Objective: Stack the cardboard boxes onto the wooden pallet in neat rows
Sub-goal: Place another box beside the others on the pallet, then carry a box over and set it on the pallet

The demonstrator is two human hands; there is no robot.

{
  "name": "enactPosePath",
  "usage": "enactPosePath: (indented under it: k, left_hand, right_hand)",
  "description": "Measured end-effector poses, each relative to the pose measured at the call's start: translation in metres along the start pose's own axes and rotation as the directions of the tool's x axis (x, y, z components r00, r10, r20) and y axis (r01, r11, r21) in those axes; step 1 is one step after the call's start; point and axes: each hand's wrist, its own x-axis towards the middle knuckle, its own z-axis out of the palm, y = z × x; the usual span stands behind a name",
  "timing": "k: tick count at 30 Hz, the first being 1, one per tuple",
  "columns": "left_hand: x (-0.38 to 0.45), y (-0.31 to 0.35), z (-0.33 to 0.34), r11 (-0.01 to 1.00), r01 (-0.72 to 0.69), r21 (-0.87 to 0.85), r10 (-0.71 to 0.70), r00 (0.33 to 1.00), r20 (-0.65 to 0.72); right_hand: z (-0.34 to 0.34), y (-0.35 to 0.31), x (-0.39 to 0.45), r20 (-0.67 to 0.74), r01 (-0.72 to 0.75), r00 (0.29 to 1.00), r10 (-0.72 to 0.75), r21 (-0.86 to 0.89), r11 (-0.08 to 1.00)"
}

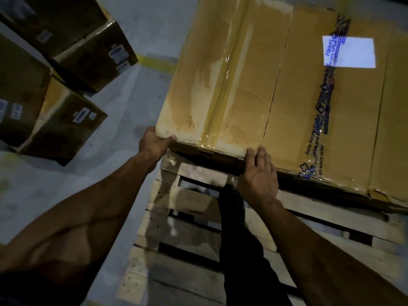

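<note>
Both hands, left hand (154, 140) apparently gripping, right hand (260, 173) flat-fingered, hold the cardboard box (223, 85), lengthwise away, on the wooden pallet (187, 217).

- The box (223, 85) on the pallet (189, 228) was tan, with a glossy clear tape strip (223, 93) down its middle.
- The second box (331, 107), right of it, was the same tan, with clear tape printed in dark blue lettering (318, 124) and a white label (348, 51).
- The pallet was pale grey-brown wood with dark gaps between slats.
- The boxes (55, 85) left of the pallet were darker brown, with small white labels.
- The floor (136, 107) was grey, with a yellow mark (156, 62).
- The trouser leg (242, 239) over the pallet was black.
</note>
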Motion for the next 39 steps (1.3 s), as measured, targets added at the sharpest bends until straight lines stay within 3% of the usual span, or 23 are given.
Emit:
enactPosePath:
  k: [8,16,21,29,39]
  left_hand:
    - [-0.134,-0.043,-0.062,0.984,-0.136,0.114,0.128,0.989,0.071]
    - [-0.288,-0.073,-0.162,0.911,-0.335,0.240,0.298,0.938,0.177]
    - [-0.372,-0.084,-0.223,0.840,-0.408,0.358,0.373,0.913,0.164]
    - [-0.474,-0.118,-0.280,0.831,-0.404,0.382,0.430,0.903,0.019]
    - [-0.587,-0.230,-0.299,0.889,-0.255,0.380,0.315,0.943,-0.106]
  right_hand:
    - [-0.015,-0.060,-0.107,0.058,0.031,0.997,-0.046,0.229,0.973]
    - [-0.089,-0.120,-0.265,-0.133,0.117,0.988,-0.074,0.355,0.927]
    - [-0.117,-0.142,-0.367,-0.205,0.160,0.974,-0.091,0.350,0.923]
    - [-0.087,-0.173,-0.472,-0.179,0.239,0.964,-0.195,0.276,0.931]
    - [-0.018,-0.179,-0.579,-0.147,0.393,0.918,-0.369,0.208,0.896]
